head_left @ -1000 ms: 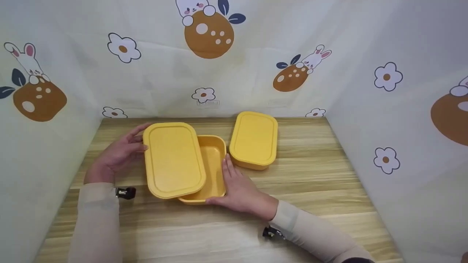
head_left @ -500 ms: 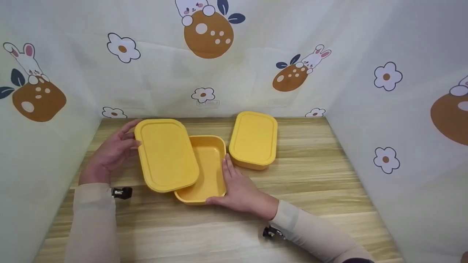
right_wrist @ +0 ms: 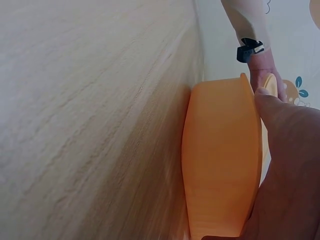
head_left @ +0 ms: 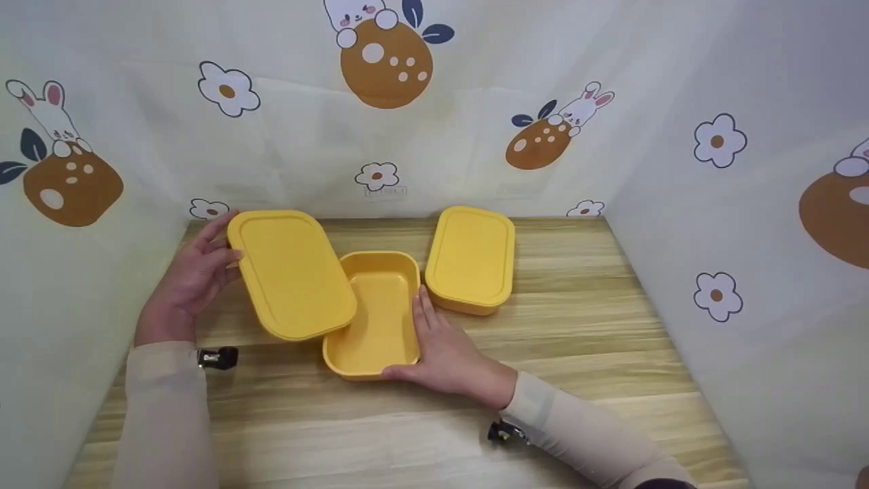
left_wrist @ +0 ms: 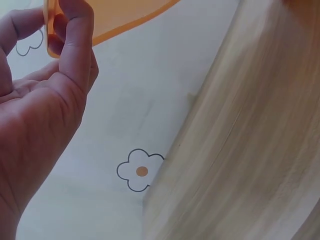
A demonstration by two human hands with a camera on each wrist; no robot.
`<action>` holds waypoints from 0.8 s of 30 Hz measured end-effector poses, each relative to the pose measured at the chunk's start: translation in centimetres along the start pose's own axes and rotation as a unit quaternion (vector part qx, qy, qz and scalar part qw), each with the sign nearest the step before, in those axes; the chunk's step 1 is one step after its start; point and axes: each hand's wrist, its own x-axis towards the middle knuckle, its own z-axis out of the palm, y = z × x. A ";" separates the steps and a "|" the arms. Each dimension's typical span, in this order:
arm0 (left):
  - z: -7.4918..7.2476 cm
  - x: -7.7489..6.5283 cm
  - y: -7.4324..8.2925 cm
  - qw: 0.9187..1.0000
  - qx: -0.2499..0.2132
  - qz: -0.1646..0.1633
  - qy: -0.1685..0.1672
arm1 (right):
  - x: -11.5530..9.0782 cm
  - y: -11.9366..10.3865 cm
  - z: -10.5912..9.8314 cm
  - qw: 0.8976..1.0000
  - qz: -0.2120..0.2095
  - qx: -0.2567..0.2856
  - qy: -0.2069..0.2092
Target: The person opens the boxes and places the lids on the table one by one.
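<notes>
My left hand (head_left: 193, 275) pinches a yellow lid (head_left: 292, 275) by its left edge, holding it tilted above an open yellow lunch box (head_left: 383, 263). Over the far left corner of the box, the lid's right side overlaps it in the head view. In the left wrist view, thumb and bent fingers grip the lid's edge (left_wrist: 135, 25). The box is bare inside where it shows. My right hand (head_left: 451, 356) presses against its near right corner, with straight fingers along the right wall and the thumb at the near rim. The right wrist view shows the box's outer wall (right_wrist: 220, 155).
A second, smaller yellow lunch box (head_left: 472, 258) with its lid on stands just right of the open one, close to my right fingertips. Patterned cloth walls (head_left: 461, 136) enclose the wooden tabletop (head_left: 366, 435) at the back and both sides.
My left hand has moved the lid to the left and away from me, uncovering more of the box's inside. The box and my right hand have stayed put.
</notes>
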 end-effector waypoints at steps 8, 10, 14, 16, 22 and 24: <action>-0.3 -0.2 0.8 0.999 -0.013 0.020 0.033 | 0.0 0.1 0.0 1.000 -0.006 -0.008 0.001; -0.4 -0.2 0.9 0.999 -0.012 0.024 0.038 | 0.1 0.1 0.1 1.000 -0.006 -0.009 0.002; -0.6 -0.3 1.3 0.998 -0.002 0.036 0.046 | 0.1 0.2 0.2 1.000 -0.004 -0.013 0.000; -0.6 -0.4 1.5 0.998 -0.006 0.041 0.048 | 0.2 0.1 0.2 1.000 -0.003 -0.013 -0.001; -0.3 -0.8 2.3 0.996 -0.022 0.050 0.064 | 0.1 0.1 0.0 1.000 0.000 -0.005 -0.003; -0.2 -0.9 2.7 0.996 -0.010 0.053 0.074 | 0.0 0.1 0.0 1.000 0.001 -0.001 -0.003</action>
